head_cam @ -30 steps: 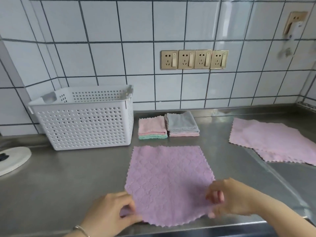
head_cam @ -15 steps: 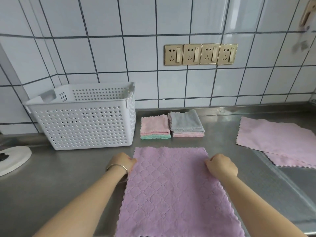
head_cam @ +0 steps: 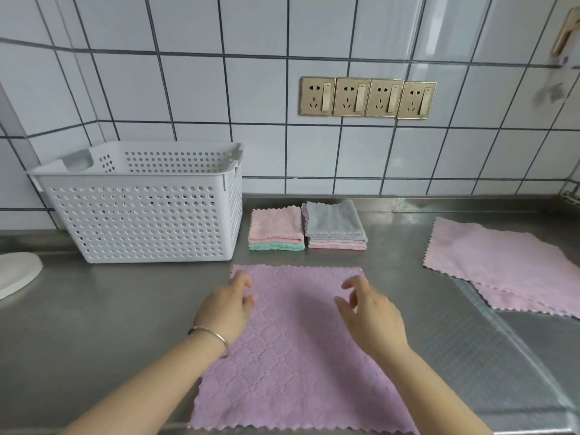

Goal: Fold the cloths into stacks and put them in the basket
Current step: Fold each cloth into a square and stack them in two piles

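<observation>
One purple cloth (head_cam: 298, 350) lies spread flat on the steel counter (head_cam: 94, 324), its near edge at the counter's front lip and its far edge just short of the folded stacks. Both hands hover over its far half: the left hand (head_cam: 226, 306) sits above the far left corner with fingers loosely curled and holding nothing, a thin bangle (head_cam: 209, 335) on its wrist, and the right hand (head_cam: 372, 315) hangs near the far right corner, fingers relaxed and parted, also empty; whether any fingertip brushes the fabric is hard to tell. Beyond the cloth stand two folded stacks side by side, touching or nearly so: a pink-topped stack (head_cam: 276, 229) with a green layer at the bottom, and a grey-topped stack (head_cam: 335, 222) with pink beneath. Left of these, just beside the pink-topped one, stands a white perforated basket (head_cam: 141, 215) against the tiled wall. Well to the right lie unfolded pink cloths (head_cam: 502, 265), overlapping. Four gold wall sockets (head_cam: 367, 97) sit in a row above the stacks, and part of a white round object (head_cam: 15, 271) shows at the left edge.
</observation>
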`<action>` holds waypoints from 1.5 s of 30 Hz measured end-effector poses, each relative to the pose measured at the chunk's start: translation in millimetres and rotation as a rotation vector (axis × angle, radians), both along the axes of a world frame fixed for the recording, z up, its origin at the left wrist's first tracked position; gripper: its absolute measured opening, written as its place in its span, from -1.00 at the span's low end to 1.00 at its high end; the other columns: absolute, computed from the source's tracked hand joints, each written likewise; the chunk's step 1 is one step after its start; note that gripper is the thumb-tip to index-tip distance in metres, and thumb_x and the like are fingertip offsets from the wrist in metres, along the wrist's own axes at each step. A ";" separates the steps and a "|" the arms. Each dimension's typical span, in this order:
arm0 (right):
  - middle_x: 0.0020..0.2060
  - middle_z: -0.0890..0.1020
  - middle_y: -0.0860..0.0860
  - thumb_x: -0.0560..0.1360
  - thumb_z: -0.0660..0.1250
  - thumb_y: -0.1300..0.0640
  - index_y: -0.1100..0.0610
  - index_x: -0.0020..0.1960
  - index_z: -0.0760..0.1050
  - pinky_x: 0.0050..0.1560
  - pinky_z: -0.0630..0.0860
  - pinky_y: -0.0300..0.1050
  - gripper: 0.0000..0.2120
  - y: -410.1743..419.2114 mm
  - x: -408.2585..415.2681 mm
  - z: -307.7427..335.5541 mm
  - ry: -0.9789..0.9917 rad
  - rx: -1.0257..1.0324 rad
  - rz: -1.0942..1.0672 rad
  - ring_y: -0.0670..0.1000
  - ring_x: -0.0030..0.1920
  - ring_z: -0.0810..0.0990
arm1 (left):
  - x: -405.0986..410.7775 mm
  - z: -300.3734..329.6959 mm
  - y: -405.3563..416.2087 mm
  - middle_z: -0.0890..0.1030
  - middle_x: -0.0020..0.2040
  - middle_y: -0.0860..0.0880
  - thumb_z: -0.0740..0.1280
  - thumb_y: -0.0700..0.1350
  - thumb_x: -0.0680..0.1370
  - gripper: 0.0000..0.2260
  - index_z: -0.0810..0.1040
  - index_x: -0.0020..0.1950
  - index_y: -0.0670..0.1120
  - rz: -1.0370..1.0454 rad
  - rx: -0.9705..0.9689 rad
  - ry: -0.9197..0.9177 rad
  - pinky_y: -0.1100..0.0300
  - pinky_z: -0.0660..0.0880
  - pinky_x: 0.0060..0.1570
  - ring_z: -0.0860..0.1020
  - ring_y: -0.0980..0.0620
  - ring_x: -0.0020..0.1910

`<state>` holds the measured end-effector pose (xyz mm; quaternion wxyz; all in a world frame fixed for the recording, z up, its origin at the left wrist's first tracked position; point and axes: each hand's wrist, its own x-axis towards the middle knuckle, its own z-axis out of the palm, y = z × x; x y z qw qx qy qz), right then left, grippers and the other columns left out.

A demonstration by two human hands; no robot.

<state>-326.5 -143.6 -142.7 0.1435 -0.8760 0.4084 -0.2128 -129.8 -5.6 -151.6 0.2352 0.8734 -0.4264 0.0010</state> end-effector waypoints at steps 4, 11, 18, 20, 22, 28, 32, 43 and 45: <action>0.12 0.58 -0.10 0.43 0.04 -0.20 -0.04 0.19 0.50 0.06 0.50 -0.10 -0.53 60.1 -9.4 -25.3 0.109 -0.087 0.285 -0.01 0.14 0.54 | -65.3 -10.8 26.3 0.32 0.43 0.04 -0.02 0.26 0.44 -0.38 0.36 0.39 -0.03 -0.382 0.130 -0.253 0.09 0.35 0.34 0.38 0.02 0.37; 0.46 0.08 -0.22 0.28 -0.46 -0.50 -0.14 0.48 0.13 0.38 -0.14 -0.23 -0.08 61.1 -40.8 -50.9 0.270 -0.094 0.226 -0.20 0.47 0.11 | -60.5 -35.1 60.4 0.23 0.46 -0.03 -0.39 0.39 0.43 -0.14 0.37 0.41 -0.01 -0.331 0.412 -0.322 0.14 -0.03 0.43 0.34 0.01 0.42; 0.42 0.33 -0.09 0.33 -0.36 -0.53 0.03 0.40 0.36 0.42 -0.11 -0.29 -0.02 51.4 -85.9 -45.9 0.272 -0.083 0.156 -0.07 0.43 0.29 | -42.0 -51.5 108.5 0.35 0.40 -0.01 -0.16 0.46 0.44 -0.19 0.08 0.52 -0.03 -0.370 0.362 -0.303 0.25 0.00 0.34 -0.04 0.01 0.52; 0.26 0.55 -0.03 0.45 -0.11 -0.44 0.05 0.24 0.54 0.39 -0.03 -0.24 -0.24 57.0 -98.8 -41.7 0.271 -0.027 0.228 -0.06 0.31 0.42 | -41.6 -54.1 117.0 0.14 0.50 0.04 -0.14 0.51 0.38 -0.13 -0.07 0.53 0.00 -0.403 0.255 -0.341 0.28 -0.02 0.35 -0.15 0.08 0.53; 0.27 0.53 -0.04 0.39 0.12 -0.43 0.02 0.25 0.52 0.36 0.05 -0.26 -0.32 63.5 -111.4 -46.9 0.249 -0.056 0.317 -0.08 0.30 0.37 | -41.3 -55.4 122.3 0.06 0.53 0.09 -0.10 0.48 0.41 -0.22 0.07 0.52 0.07 -0.433 0.184 -0.308 0.34 -0.02 0.36 -0.10 0.13 0.53; 0.18 0.59 -0.10 0.17 0.37 0.00 -0.12 0.22 0.42 0.21 0.31 -0.34 -0.40 63.6 -127.5 -58.7 0.049 -0.143 0.362 -0.15 0.18 0.46 | -46.3 -51.4 133.1 0.56 0.23 0.15 -0.01 0.19 0.58 -0.56 0.57 0.19 0.06 -0.558 -0.005 -0.250 0.33 0.51 0.08 0.41 0.25 0.23; 0.02 0.62 -0.31 0.32 0.36 -0.01 -0.22 0.03 0.51 -0.09 0.47 -0.37 -0.71 52.6 -140.4 -45.2 -0.088 -0.069 0.376 -0.31 -0.04 0.55 | -40.6 -41.4 143.2 0.56 0.09 0.35 0.05 0.20 0.57 -0.62 0.65 -0.05 0.15 -0.620 -0.117 -0.155 0.43 0.45 0.04 0.52 0.37 0.07; -0.52 0.41 -0.07 0.47 0.37 0.17 0.22 -0.38 0.43 -0.39 0.27 -0.19 -0.71 1.5 -76.8 16.5 -0.358 0.459 -0.001 -0.07 -0.45 0.35 | -5.1 15.6 63.8 0.69 -0.05 -0.02 0.28 0.09 0.52 -0.82 0.63 -0.05 0.04 -0.051 -0.298 0.504 0.14 0.44 -0.01 0.61 -0.01 0.00; -0.49 0.42 -0.02 0.49 0.35 0.13 0.18 -0.38 0.39 -0.37 0.25 -0.12 -0.69 -17.3 -49.8 12.5 -0.306 0.440 -0.075 0.00 -0.41 0.37 | 10.2 9.7 34.6 0.65 0.11 -0.11 0.24 -0.02 0.57 -0.76 0.59 0.15 -0.07 0.065 -0.224 0.462 0.12 0.44 0.09 0.57 -0.10 0.13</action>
